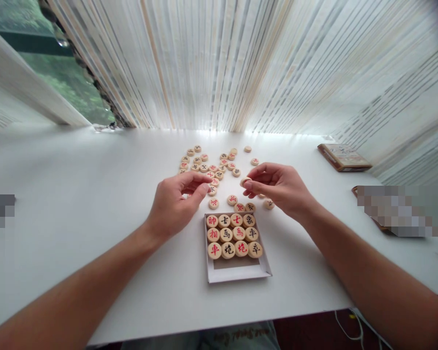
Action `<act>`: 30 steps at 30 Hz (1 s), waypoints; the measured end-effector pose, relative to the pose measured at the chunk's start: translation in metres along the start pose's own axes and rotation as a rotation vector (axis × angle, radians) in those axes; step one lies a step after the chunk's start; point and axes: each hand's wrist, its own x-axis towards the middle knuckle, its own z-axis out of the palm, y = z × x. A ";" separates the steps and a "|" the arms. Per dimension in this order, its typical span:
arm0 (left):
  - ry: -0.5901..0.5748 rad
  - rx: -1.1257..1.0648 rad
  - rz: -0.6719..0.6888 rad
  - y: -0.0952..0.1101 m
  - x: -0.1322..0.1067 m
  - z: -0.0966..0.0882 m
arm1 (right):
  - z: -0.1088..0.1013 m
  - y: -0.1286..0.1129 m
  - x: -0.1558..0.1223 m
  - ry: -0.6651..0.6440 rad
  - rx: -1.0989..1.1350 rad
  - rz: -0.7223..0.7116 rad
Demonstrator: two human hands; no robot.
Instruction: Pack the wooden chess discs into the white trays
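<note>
Between the thumb and fingers of my right hand (273, 187) is a round wooden Chinese chess piece (245, 182), lifted above the table. My left hand (180, 197) hovers by the loose pieces, thumb and fingertips apart, with nothing seen in it. Nearer to me lies a shallow white box (209, 272). Three rows of pieces with red or black characters fill most of it, among them a red general (212, 220) in the far left corner. At its near end a strip of brown bottom (235, 263) shows. Some loose pieces are hidden behind my hands.
Many loose pieces (213, 203) lie scattered beyond the box on the white table (95, 233). A flat brown box (345, 156) rests at the far right, with a blurred-out item (394, 211) nearer. Striped curtains (211, 63) hang along the table's back edge.
</note>
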 end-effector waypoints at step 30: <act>-0.118 -0.398 -0.106 0.017 -0.008 0.007 | 0.055 -0.014 -0.010 -0.111 0.389 0.148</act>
